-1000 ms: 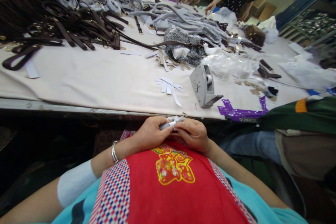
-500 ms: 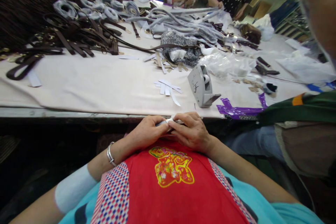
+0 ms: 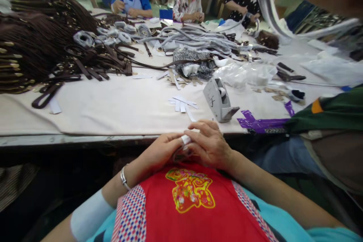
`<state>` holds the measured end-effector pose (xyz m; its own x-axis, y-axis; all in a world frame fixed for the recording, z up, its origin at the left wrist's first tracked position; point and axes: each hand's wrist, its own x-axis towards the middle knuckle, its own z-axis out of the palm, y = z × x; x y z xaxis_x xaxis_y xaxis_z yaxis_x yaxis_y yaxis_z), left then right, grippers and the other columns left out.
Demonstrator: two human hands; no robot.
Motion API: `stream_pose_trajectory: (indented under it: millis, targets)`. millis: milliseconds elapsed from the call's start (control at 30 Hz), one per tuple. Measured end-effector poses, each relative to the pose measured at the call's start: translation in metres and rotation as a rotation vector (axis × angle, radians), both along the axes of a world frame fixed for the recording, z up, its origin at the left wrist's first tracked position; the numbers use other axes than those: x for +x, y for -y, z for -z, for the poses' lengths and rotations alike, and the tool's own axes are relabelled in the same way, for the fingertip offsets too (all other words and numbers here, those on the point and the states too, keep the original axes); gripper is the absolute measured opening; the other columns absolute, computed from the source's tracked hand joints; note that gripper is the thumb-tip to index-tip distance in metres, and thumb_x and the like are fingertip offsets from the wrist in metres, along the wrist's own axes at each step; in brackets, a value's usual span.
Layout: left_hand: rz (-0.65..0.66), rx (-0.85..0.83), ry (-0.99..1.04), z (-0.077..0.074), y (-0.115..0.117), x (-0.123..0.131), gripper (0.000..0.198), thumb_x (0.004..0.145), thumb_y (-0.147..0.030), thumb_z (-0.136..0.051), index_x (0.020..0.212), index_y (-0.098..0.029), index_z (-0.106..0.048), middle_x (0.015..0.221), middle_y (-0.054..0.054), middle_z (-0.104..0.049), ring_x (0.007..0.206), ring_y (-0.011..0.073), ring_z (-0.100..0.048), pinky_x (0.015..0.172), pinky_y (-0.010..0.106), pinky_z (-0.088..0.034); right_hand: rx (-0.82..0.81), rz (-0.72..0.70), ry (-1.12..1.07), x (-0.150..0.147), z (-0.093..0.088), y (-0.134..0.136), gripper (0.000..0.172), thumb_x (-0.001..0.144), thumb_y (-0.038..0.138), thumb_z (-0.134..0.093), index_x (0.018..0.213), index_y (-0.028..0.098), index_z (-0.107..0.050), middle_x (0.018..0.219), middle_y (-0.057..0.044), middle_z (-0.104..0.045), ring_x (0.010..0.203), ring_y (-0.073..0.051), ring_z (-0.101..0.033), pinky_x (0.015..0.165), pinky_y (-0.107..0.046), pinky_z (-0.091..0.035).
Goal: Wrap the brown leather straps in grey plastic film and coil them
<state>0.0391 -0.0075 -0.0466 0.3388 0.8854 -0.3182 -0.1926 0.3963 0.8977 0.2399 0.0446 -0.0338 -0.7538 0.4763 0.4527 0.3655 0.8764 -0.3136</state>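
Close together at the table's front edge, above my lap, are my two hands. My left hand (image 3: 164, 149) is closed, its thumb against a small white strip (image 3: 186, 140). From the other side my right hand (image 3: 208, 141) bends its fingers over the same strip, closed too. Something greyish shows faintly below the strip, between the hands; its kind is hidden by the fingers. Just beyond them on the table lie several loose white paper strips (image 3: 181, 104). A grey tape dispenser (image 3: 218, 100) stands to their right.
Dark brown leather straps (image 3: 36, 41) are heaped at left. Grey plastic-wrapped straps (image 3: 193, 39) lie across the middle, near a speckled grey cloth (image 3: 193, 60) and clear plastic bags (image 3: 246, 73). Purple tape (image 3: 261, 123) marks the front edge. Co-workers sit opposite; another person's green sleeve (image 3: 337, 107) is close at right.
My view has tilted up and shifted slightly left. My hands stay together, with the white strip turned between the fingers. At upper right, grey wrapped straps now hang raised above the table.
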Motion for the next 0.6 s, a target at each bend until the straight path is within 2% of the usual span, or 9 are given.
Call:
stream_pose_trajectory:
  millis: [100, 167, 200, 233, 300, 333, 433, 500, 600]
  targets:
    - [0.040, 0.170, -0.324, -0.006, 0.007, -0.007, 0.060, 0.074, -0.026, -0.068, 0.132, -0.017, -0.056, 0.118, 0.009, -0.069, 0.103, 0.0253, -0.064, 0.094, 0.039, -0.051, -0.106, -0.127, 0.162, -0.011, 0.002, -0.003, 0.018, 0.091, 0.028, -0.055, 0.103, 0.017, -0.064, 0.098, -0.011, -0.066, 0.098, -0.026, -0.058, 0.090, -0.044, -0.043]
    - [0.031, 0.219, -0.472, -0.007, 0.012, -0.013, 0.084, 0.065, -0.023, -0.076, 0.143, -0.017, -0.045, 0.122, 0.010, -0.066, 0.103, 0.0256, -0.063, 0.097, 0.038, -0.049, -0.169, -0.087, 0.152, -0.015, 0.012, -0.002, 0.011, 0.090, 0.026, -0.053, 0.090, 0.018, -0.061, 0.087, -0.010, -0.065, 0.085, -0.025, -0.058, 0.081, -0.042, -0.046]
    - [0.030, 0.229, -0.482, -0.006, 0.012, -0.015, 0.081, 0.064, -0.023, -0.077, 0.140, -0.017, -0.049, 0.119, 0.009, -0.067, 0.102, 0.0251, -0.063, 0.095, 0.036, -0.049, -0.206, -0.042, 0.120, -0.017, 0.019, -0.003, 0.012, 0.090, 0.026, -0.051, 0.089, 0.019, -0.060, 0.086, -0.009, -0.065, 0.080, -0.024, -0.058, 0.075, -0.039, -0.047]
    - [0.010, 0.238, -0.466, -0.005, 0.012, -0.017, 0.066, 0.067, -0.026, -0.076, 0.130, -0.016, -0.057, 0.112, 0.008, -0.069, 0.097, 0.0239, -0.064, 0.089, 0.034, -0.051, -0.265, 0.003, 0.074, -0.020, 0.027, -0.004, 0.014, 0.092, 0.027, -0.047, 0.088, 0.020, -0.059, 0.083, -0.008, -0.065, 0.076, -0.023, -0.058, 0.069, -0.037, -0.048]
    - [-0.107, 0.252, -0.455, 0.000, 0.008, -0.020, 0.032, 0.077, -0.032, -0.069, 0.104, -0.016, -0.066, 0.093, 0.006, -0.070, 0.084, 0.0211, -0.062, 0.077, 0.030, -0.051, -0.408, 0.088, -0.010, -0.028, 0.039, -0.006, 0.021, 0.096, 0.032, -0.041, 0.087, 0.022, -0.057, 0.081, -0.007, -0.065, 0.072, -0.022, -0.060, 0.065, -0.034, -0.048]
    - [-0.180, 0.260, -0.471, 0.002, 0.006, -0.020, 0.024, 0.081, -0.036, -0.065, 0.095, -0.016, -0.066, 0.086, 0.005, -0.069, 0.080, 0.0201, -0.061, 0.073, 0.029, -0.050, -0.474, 0.123, -0.048, -0.033, 0.043, -0.007, 0.025, 0.097, 0.035, -0.039, 0.086, 0.022, -0.057, 0.081, -0.007, -0.065, 0.072, -0.021, -0.061, 0.065, -0.033, -0.049]
    - [-0.336, 0.281, -0.572, 0.014, 0.000, -0.020, 0.027, 0.087, -0.044, -0.058, 0.089, -0.017, -0.063, 0.081, 0.005, -0.067, 0.078, 0.0190, -0.058, 0.074, 0.029, -0.049, -0.625, 0.172, -0.125, -0.046, 0.048, -0.012, 0.035, 0.099, 0.045, -0.035, 0.088, 0.022, -0.059, 0.084, -0.007, -0.067, 0.078, -0.022, -0.063, 0.071, -0.033, -0.051]
    - [-0.361, 0.279, -0.585, 0.025, -0.005, -0.020, 0.033, 0.088, -0.049, -0.055, 0.087, -0.016, -0.063, 0.081, 0.005, -0.066, 0.078, 0.0189, -0.058, 0.075, 0.029, -0.049, -0.702, 0.135, -0.153, -0.051, 0.049, -0.016, 0.039, 0.099, 0.049, -0.035, 0.095, 0.020, -0.062, 0.090, -0.008, -0.069, 0.084, -0.022, -0.065, 0.076, -0.033, -0.052]
    - [-0.357, 0.189, -0.479, 0.038, -0.020, -0.024, 0.040, 0.084, -0.055, -0.059, 0.084, -0.016, -0.063, 0.076, 0.004, -0.065, 0.073, 0.0187, -0.060, 0.068, 0.029, -0.050, -0.745, 0.108, -0.253, -0.049, 0.056, -0.028, 0.044, 0.097, 0.053, -0.040, 0.113, 0.019, -0.063, 0.106, -0.011, -0.069, 0.097, -0.024, -0.066, 0.086, -0.033, -0.053]
